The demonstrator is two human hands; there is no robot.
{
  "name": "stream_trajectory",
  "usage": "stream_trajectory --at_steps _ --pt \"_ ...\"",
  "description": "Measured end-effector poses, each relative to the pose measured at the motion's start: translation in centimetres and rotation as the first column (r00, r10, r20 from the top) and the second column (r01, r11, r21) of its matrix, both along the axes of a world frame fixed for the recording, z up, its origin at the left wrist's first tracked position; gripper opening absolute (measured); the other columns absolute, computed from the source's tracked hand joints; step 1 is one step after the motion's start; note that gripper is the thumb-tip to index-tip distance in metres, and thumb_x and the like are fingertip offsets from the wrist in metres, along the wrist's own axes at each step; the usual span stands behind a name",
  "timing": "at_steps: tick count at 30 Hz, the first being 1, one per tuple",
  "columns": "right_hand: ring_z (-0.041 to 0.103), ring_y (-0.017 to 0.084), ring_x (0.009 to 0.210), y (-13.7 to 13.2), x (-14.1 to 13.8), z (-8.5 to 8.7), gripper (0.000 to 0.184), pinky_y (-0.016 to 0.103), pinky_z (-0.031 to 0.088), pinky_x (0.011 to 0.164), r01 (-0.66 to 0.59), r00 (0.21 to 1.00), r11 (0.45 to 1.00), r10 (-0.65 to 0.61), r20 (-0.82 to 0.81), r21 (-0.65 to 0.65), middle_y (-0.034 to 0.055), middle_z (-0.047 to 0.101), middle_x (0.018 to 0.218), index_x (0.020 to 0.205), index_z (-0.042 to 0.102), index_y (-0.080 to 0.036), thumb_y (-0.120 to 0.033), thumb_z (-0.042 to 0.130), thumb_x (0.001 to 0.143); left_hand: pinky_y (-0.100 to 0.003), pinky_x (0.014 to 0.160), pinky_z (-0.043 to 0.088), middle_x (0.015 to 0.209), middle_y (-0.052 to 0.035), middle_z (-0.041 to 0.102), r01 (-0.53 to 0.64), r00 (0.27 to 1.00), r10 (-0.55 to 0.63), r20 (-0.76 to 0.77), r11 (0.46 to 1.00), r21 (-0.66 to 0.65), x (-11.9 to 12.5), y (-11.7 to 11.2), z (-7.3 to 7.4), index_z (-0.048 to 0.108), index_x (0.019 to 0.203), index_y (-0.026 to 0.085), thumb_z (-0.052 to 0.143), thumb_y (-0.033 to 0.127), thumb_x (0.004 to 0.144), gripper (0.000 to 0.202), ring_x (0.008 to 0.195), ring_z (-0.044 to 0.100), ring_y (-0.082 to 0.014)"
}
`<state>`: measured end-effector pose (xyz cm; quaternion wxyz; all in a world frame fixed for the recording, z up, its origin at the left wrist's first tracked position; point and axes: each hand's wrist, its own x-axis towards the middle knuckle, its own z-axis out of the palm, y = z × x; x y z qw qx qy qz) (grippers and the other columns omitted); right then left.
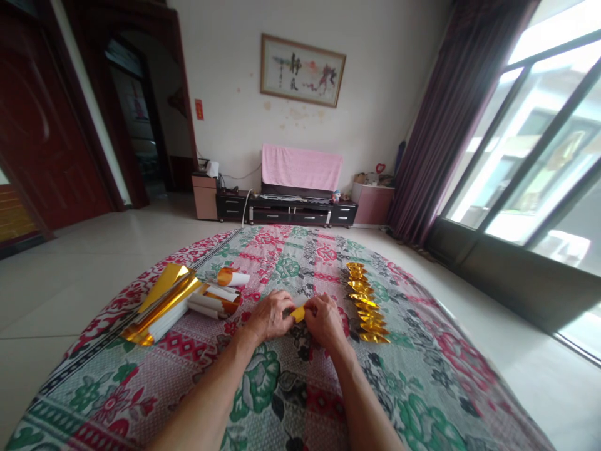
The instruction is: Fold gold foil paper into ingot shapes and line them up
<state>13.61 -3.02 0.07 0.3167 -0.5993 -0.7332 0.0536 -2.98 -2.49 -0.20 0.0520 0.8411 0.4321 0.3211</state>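
Between my two hands, over the middle of the table, is a small piece of gold foil paper (298,314), partly hidden by the fingers. My left hand (273,316) is closed on its left end, with thumb and fingers pinching. On the other end, my right hand (325,318) pinches the same paper. To the right, a row of folded gold paper pieces (369,305) with pointed ends lies on the cloth. On the left side rest a stack of gold foil sheets (169,304) and several curled sheets with white backs (213,297).
A flowered tablecloth (188,388) covers the round table. Beyond it stands a low black cabinet (286,213) with a pink cloth (302,166) over a screen. Purple curtains (446,106) hang by the window at right; a red door (47,125) is at left.
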Motion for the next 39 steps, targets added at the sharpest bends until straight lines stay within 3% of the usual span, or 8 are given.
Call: stream_trajectory --at_steps 4,11,17,20,26,39 --pt "0.052 0.017 0.081 -0.2 -0.2 0.2 0.014 0.026 0.038 0.076 0.038 0.999 0.999 -0.038 0.025 -0.002 0.0056 0.058 0.080 0.074 0.066 -0.020 -0.016 0.052 0.075 -0.031 0.084 0.045 0.091 -0.0046 0.064 0.005 0.999 -0.005 0.032 1.000 -0.012 -0.4 0.2 -0.1 0.069 0.082 0.020 0.056 0.012 0.069 0.020 0.088 0.056 -0.0183" --pt "0.052 0.017 0.082 0.0 -0.2 -0.2 0.015 0.026 0.037 0.078 0.032 0.999 0.999 -0.032 0.021 0.001 0.0054 0.059 0.081 0.074 0.067 -0.020 -0.016 0.052 0.075 -0.029 0.082 0.044 0.085 -0.0038 0.065 -0.014 0.997 0.017 0.073 0.999 -0.040 -0.3 0.7 -0.4 0.070 0.076 0.020 0.048 0.016 0.079 0.022 0.084 0.057 -0.0154" --pt "0.051 0.019 0.087 -0.3 -0.3 0.3 0.016 0.028 0.036 0.078 0.037 0.999 0.997 -0.039 0.026 0.065 0.0061 0.059 0.091 0.081 0.067 -0.021 -0.015 0.055 0.073 -0.029 0.082 0.044 0.086 -0.0032 0.065 -0.020 0.995 0.025 0.092 0.998 -0.054 -0.3 1.0 -0.7 0.070 0.076 0.020 0.055 0.014 0.074 0.016 0.085 0.056 -0.0161" --pt "0.051 0.018 0.087 -0.7 -0.6 0.6 0.016 0.030 0.034 0.080 -0.068 0.996 0.994 0.063 0.057 0.083 0.0035 0.060 0.092 0.080 0.067 -0.024 -0.015 0.055 0.074 -0.029 0.082 0.045 0.086 -0.0032 0.064 -0.020 0.994 0.028 0.108 0.997 -0.075 -0.4 1.1 -0.7 0.069 0.076 0.020 0.056 0.014 0.072 0.016 0.085 0.056 -0.0163" --pt "0.055 0.015 0.087 -1.3 -0.2 0.2 0.022 0.028 0.037 0.082 -0.339 0.941 0.941 0.339 -0.014 -0.022 0.0009 0.063 0.089 0.081 0.068 -0.024 -0.010 0.056 0.069 -0.029 0.082 0.045 0.084 -0.0033 0.064 -0.014 0.992 0.027 0.123 0.995 -0.099 -0.4 1.3 -0.8 0.069 0.074 0.020 0.053 0.010 0.069 0.020 0.084 0.057 -0.0158" --pt "0.057 0.014 0.088 -0.4 0.4 -0.5 0.018 0.026 0.041 0.082 -0.416 0.908 0.909 0.413 -0.065 -0.031 0.0003 0.064 0.093 0.085 0.071 -0.027 -0.017 0.061 0.074 -0.028 0.083 0.046 0.087 -0.0034 0.064 0.023 0.990 0.001 0.143 0.986 -0.166 -0.7 1.7 -0.9 0.070 0.074 0.020 0.049 0.007 0.068 0.025 0.084 0.057 -0.0148"
